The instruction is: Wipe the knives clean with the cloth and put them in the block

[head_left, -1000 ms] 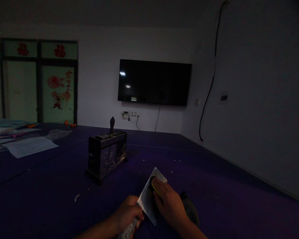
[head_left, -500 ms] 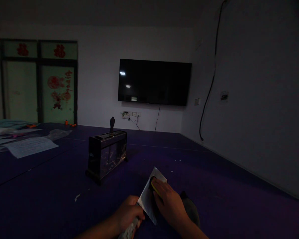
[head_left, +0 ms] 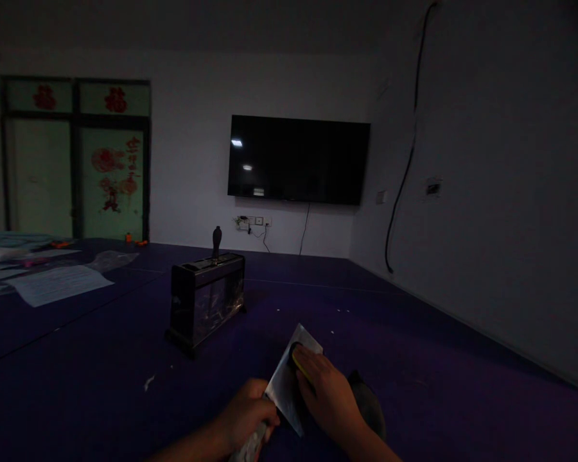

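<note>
My left hand (head_left: pixel 251 409) is closed around the pale handle (head_left: pixel 251 444) of a cleaver. Its broad metal blade (head_left: pixel 283 390) points up and away from me, tilted above the purple tabletop (head_left: pixel 433 359). My right hand (head_left: pixel 331 393) presses a small black-and-yellow pad (head_left: pixel 302 367) against the blade's face; the fingers cover much of the pad, so its exact kind does not show. Partly behind my right wrist sits a dark rounded object (head_left: pixel 370 405) that I cannot identify.
A black knife block (head_left: pixel 216 298) with clear sides stands ahead to the left, one dark knife handle (head_left: pixel 216 242) rising from it. Paper sheets (head_left: pixel 60 284) and a plastic bag (head_left: pixel 113 260) lie at far left. White scraps (head_left: pixel 148 383) dot the tabletop. A television (head_left: pixel 298 160) hangs beyond.
</note>
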Demonstrator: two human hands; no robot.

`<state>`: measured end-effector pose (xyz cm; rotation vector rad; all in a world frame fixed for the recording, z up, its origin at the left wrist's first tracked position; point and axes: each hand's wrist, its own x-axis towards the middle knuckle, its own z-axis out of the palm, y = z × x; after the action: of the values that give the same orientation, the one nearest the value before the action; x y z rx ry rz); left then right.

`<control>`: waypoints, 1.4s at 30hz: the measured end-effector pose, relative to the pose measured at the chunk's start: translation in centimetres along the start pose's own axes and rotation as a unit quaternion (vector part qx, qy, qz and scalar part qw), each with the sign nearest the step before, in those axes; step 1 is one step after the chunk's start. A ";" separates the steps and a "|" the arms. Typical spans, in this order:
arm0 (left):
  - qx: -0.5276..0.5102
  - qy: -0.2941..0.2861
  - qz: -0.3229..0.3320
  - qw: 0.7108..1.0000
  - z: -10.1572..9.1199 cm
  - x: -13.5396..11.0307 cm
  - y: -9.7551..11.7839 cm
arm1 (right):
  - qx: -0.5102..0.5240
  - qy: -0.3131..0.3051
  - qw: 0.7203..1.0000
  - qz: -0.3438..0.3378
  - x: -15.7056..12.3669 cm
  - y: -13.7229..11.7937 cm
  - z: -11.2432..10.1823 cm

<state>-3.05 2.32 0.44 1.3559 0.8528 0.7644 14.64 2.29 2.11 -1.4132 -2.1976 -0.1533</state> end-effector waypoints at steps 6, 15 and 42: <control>-0.006 0.007 -0.011 1.000 0.1 0.0 0.1 | 0.001 0.005 1.000 0.002 0.1 -0.2 -0.2; 0.005 -0.003 -0.009 1.000 0.1 -0.1 0.4 | -0.003 0.012 1.000 0.000 0.0 0.0 0.0; 0.002 0.008 -0.008 1.000 0.0 0.2 -0.2 | 0.018 0.003 1.000 0.001 0.1 -0.1 -0.1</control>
<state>-2.93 2.44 0.18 1.3470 0.8775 0.7634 14.59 2.25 2.27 -1.3925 -2.1836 -0.1156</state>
